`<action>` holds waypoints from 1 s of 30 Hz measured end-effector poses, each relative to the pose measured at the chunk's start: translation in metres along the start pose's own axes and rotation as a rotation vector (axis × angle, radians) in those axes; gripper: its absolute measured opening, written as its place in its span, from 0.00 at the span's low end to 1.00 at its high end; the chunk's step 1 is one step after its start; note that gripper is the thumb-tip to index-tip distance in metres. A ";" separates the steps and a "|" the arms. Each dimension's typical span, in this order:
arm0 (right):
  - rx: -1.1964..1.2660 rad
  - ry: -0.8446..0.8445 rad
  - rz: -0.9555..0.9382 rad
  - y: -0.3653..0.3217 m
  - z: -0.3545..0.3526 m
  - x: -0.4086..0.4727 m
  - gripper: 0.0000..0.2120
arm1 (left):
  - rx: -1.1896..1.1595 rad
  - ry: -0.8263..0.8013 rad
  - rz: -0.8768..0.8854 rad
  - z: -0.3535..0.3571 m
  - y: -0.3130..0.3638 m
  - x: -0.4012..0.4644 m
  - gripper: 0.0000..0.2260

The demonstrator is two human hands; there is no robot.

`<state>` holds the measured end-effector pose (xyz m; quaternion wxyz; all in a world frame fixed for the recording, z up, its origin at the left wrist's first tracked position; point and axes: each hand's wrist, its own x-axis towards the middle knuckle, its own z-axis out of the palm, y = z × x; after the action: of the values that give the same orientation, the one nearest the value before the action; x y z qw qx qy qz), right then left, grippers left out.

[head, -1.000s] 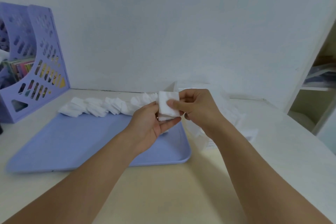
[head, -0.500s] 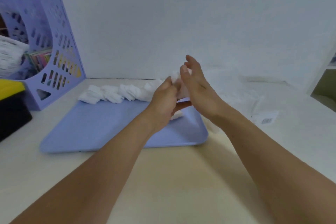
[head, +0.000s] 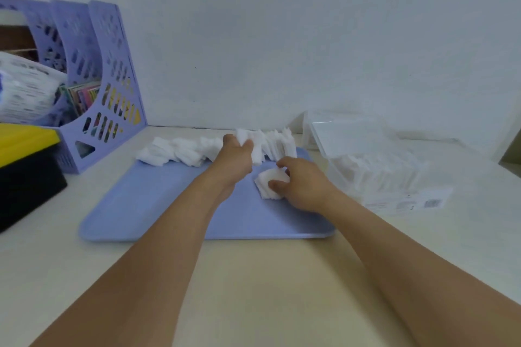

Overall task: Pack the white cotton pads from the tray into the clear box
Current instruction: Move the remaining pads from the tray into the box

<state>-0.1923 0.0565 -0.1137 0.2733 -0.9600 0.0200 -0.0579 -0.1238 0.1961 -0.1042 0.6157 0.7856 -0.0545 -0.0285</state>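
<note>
A row of white cotton pads (head: 180, 149) lies along the far edge of the blue tray (head: 146, 211). My left hand (head: 235, 159) reaches into that row and grips a bunch of pads (head: 255, 146) near its right end. My right hand (head: 303, 184) holds a small stack of pads (head: 269, 179) low over the tray's right part. The clear box (head: 363, 158) stands to the right of the tray with its lid raised, and white pads show inside it.
A purple file holder (head: 93, 84) with papers stands at the back left. A black and yellow case (head: 25, 169) sits at the left edge. A labelled flat packet (head: 408, 203) lies in front of the clear box. The wall is close behind.
Both hands came down from mid-air to the tray. My left hand moved to the pad row at the back, and my right hand now holds the stack alone, low over the tray.
</note>
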 end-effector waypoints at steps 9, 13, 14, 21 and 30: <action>0.224 -0.185 0.100 0.003 -0.012 0.000 0.12 | -0.280 0.011 -0.107 -0.003 -0.002 0.003 0.13; 0.301 -0.133 0.052 0.005 -0.015 -0.004 0.10 | -0.325 0.062 -0.116 -0.008 0.000 -0.001 0.01; 0.400 -0.094 0.025 0.006 -0.017 -0.006 0.11 | -0.347 0.073 -0.109 -0.008 -0.001 -0.002 0.03; 1.034 0.045 -0.139 0.006 -0.053 -0.016 0.27 | -0.376 -0.106 -0.016 0.007 0.008 -0.023 0.07; 0.941 0.085 -0.004 0.015 -0.062 -0.016 0.25 | -0.451 -0.371 -0.012 0.018 0.019 -0.039 0.10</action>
<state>-0.2159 0.0127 -0.0708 0.6776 -0.7285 0.0008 -0.1003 -0.1650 0.1792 -0.0906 0.7539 0.6107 -0.1539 -0.1869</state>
